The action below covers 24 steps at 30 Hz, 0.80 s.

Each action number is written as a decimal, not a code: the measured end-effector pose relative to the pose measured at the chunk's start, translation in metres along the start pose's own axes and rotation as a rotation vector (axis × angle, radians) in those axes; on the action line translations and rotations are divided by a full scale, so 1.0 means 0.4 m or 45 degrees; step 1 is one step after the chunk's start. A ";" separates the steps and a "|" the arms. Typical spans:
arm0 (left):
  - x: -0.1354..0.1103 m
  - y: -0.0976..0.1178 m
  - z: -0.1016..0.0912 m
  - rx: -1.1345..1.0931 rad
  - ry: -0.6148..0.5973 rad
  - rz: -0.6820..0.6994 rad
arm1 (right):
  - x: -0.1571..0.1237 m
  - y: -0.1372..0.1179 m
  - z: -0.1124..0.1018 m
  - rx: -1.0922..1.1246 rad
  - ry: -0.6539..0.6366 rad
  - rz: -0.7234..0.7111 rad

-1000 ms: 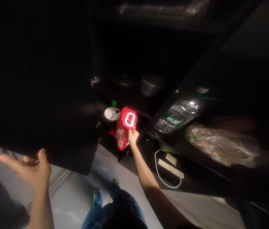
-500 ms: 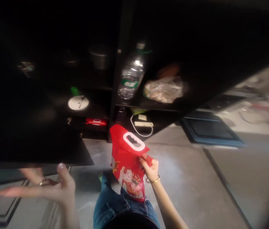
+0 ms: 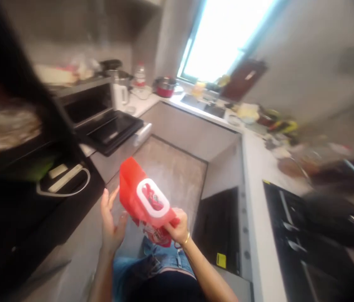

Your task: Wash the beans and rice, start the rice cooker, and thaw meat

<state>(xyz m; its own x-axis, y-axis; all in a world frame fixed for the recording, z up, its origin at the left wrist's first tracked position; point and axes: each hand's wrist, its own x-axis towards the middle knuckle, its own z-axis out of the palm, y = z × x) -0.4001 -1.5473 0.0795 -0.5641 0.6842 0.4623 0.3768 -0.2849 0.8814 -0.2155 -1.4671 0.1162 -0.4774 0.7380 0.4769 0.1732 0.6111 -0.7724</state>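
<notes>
- Red bag point(image 3: 139, 197) with a white oval grip hole sits low in the centre of the frame, tilted, above the person's blue-jeaned knees.
- Bright window point(image 3: 223, 37) fills the upper centre.
- White tabletop point(image 3: 258, 201) runs from under the window down the right side, crowded with blurred items further back.
- Grey floor point(image 3: 170, 167) lies behind the bag.
- Black shelf unit point(image 3: 22, 201) takes up the left edge.
- Dark hob point(image 3: 305, 235) is set in the tabletop at lower right.
- Oven point(image 3: 91, 105) stands at upper left, with its door dropped down.
- Right hand point(image 3: 177, 228) is clenched around the bag's lower edge.
- Left hand point(image 3: 110, 220) is spread, palm toward the bag and just beside it; I cannot tell whether it touches.
- White power strip point(image 3: 65, 178) and its cable lie on a shelf.
- Red pot point(image 3: 164, 86) stands near the window.
- Gold bracelet point(image 3: 187, 239) circles the right wrist.
</notes>
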 end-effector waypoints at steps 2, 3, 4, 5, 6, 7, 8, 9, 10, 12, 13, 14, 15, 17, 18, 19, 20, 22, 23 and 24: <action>0.043 0.010 0.163 -0.172 -0.063 -0.028 | 0.028 0.045 -0.103 -0.036 0.115 -0.065; 0.064 0.015 0.239 -0.252 -0.103 -0.039 | 0.040 0.069 -0.154 -0.081 0.193 -0.067; 0.086 0.021 0.311 -0.309 -0.156 -0.046 | 0.051 0.094 -0.203 -0.143 0.267 -0.037; 0.109 0.026 0.378 -0.333 -0.231 -0.038 | 0.059 0.120 -0.251 -0.203 0.333 0.002; 0.133 0.029 0.441 -0.331 -0.325 -0.015 | 0.065 0.146 -0.298 -0.254 0.393 0.047; 0.158 0.031 0.500 -0.322 -0.439 0.019 | 0.071 0.174 -0.343 -0.297 0.449 0.097; 0.185 0.031 0.558 -0.319 -0.566 0.058 | 0.076 0.202 -0.388 -0.338 0.511 0.153; 0.213 0.029 0.616 -0.330 -0.697 0.099 | 0.082 0.231 -0.431 -0.379 0.580 0.208; 0.241 0.025 0.674 -0.357 -0.824 0.135 | 0.090 0.261 -0.473 -0.418 0.653 0.262; 0.299 0.012 0.797 -0.467 -1.042 0.172 | 0.111 0.325 -0.555 -0.484 0.785 0.349; 0.329 0.004 0.862 -0.527 -1.130 0.178 | 0.124 0.359 -0.595 -0.509 0.840 0.373; 0.360 -0.007 0.930 -0.578 -1.201 0.174 | 0.138 0.394 -0.633 -0.531 0.890 0.389; 0.393 -0.018 0.999 -0.623 -1.250 0.160 | 0.153 0.429 -0.669 -0.553 0.942 0.405; 0.464 -0.041 1.141 -0.671 -1.290 0.094 | 0.183 0.496 -0.737 -0.595 1.055 0.459; 0.502 -0.050 1.214 -0.670 -1.301 0.044 | 0.198 0.527 -0.768 -0.614 1.115 0.501; 0.542 -0.058 1.287 -0.662 -1.319 -0.019 | 0.213 0.555 -0.797 -0.635 1.176 0.544; 0.582 -0.062 1.360 -0.653 -1.353 -0.091 | 0.228 0.581 -0.824 -0.658 1.234 0.582; 0.657 -0.059 1.507 -0.662 -1.462 -0.248 | 0.262 0.629 -0.873 -0.700 1.349 0.627; 0.690 -0.052 1.580 -0.687 -1.521 -0.326 | 0.282 0.652 -0.898 -0.715 1.414 0.633; 0.718 -0.041 1.653 -0.722 -1.566 -0.406 | 0.304 0.676 -0.923 -0.721 1.483 0.633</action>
<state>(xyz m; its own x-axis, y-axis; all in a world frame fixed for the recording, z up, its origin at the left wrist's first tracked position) -0.0825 -0.9021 0.1338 0.5445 0.8307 0.1162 -0.1576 -0.0347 0.9869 0.0914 -1.1066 0.1203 0.6745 0.5501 0.4924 0.5670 0.0412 -0.8227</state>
